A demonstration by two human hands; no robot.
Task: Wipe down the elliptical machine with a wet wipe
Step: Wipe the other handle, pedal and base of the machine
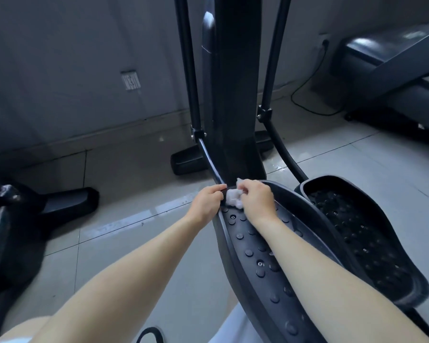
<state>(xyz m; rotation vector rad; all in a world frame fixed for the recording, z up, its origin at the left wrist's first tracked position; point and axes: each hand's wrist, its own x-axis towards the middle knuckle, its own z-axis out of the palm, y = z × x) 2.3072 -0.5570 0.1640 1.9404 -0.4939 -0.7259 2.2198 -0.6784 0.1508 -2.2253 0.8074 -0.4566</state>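
A black elliptical machine (233, 100) stands in front of me, with its central column rising to the top of the view. Its left foot pedal (255, 258), studded with round bumps, runs from bottom centre up to my hands. My left hand (207, 200) grips the front rim of that pedal. My right hand (256, 196) holds a crumpled white wet wipe (234, 198) and presses it against the pedal's front end. The right pedal (357, 233) lies beside it.
A treadmill (391, 78) stands at the right rear, with a black cable (307, 95) running to a wall socket. Another dark machine (13, 219) sits at the left edge. The floor is glossy pale tile (139, 224), with a grey wall behind.
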